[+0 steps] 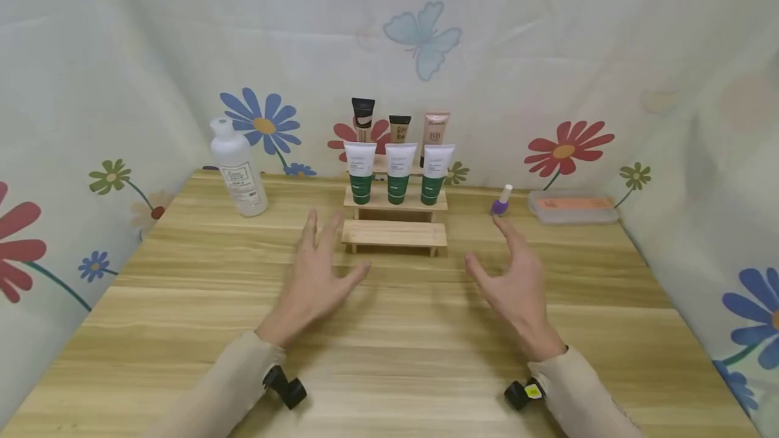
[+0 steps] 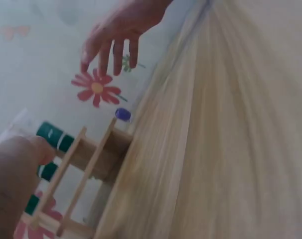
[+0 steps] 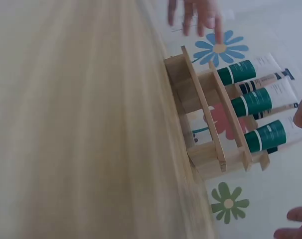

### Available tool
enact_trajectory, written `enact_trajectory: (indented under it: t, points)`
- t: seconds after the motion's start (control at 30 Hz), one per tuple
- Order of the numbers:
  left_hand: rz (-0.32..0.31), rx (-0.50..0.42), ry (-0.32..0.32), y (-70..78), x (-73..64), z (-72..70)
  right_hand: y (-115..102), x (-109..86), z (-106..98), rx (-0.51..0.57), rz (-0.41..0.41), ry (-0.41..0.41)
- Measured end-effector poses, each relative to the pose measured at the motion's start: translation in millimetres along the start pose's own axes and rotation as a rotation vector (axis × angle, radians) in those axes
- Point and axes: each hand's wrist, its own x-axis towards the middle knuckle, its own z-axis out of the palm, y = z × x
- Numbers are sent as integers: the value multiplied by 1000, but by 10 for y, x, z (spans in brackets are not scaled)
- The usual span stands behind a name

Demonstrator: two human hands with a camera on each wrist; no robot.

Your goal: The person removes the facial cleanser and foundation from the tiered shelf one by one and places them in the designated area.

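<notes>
A stepped wooden rack [image 1: 395, 232] stands at the middle back of the table. Its middle step bears three white and green tubes [image 1: 397, 174]. On the top step behind them are a black-capped tube [image 1: 363, 117], a shorter tube [image 1: 399, 128] and a pink BB tube [image 1: 435, 130]. My left hand [image 1: 316, 282] hovers left of the rack's low front step, fingers spread, holding nothing. To the right of the rack my right hand [image 1: 514, 282] is likewise spread and holds nothing, its fingertips near a purple nail polish bottle [image 1: 500, 203].
A white pump-less bottle [image 1: 239, 171] with a printed label stands at the back left. At the back right lies a clear plastic case [image 1: 573, 207] with an orange strip. A flowered cloth [image 1: 487, 86] hangs behind the wooden table [image 1: 389, 357].
</notes>
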Motion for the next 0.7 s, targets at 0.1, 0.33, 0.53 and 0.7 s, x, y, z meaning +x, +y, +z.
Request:
enact_trajectory:
  t: [0.1, 0.33, 0.53, 0.7]
  points:
    - [-26, -185, 20, -132, 121, 61, 12, 101, 33, 185, 34, 94]
    - [-96, -536, 38, -313, 313, 200, -11, 415, 225, 422, 101, 210]
    - [-100, -572, 69, -369, 391, 255, -142, 685, 459, 575, 69, 235]
    - [-86, -533, 66, -393, 432, 282, -240, 870, 642, 635, 64, 250]
